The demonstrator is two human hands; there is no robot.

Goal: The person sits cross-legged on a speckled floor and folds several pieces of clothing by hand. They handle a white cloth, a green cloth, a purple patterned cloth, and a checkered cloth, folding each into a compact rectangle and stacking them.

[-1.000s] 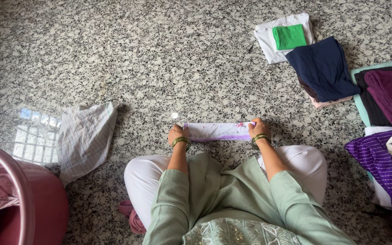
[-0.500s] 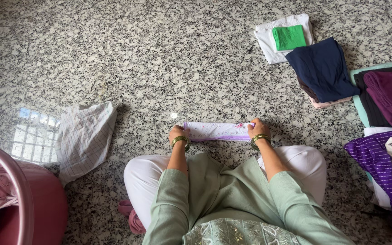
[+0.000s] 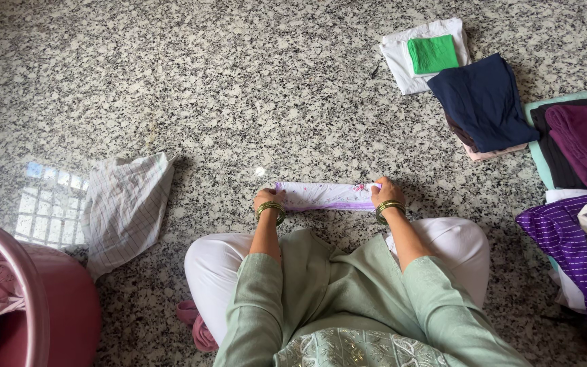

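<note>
Lower centre: our left hand [image 3: 268, 201] and right hand [image 3: 385, 192] each press one end of a narrow, folded white-and-lilac cloth [image 3: 326, 196] on speckled granite floor [image 3: 239, 88].

I see no packages, labels, signs or screens from here: only cloth and a tub lie on the stone floor.
</note>
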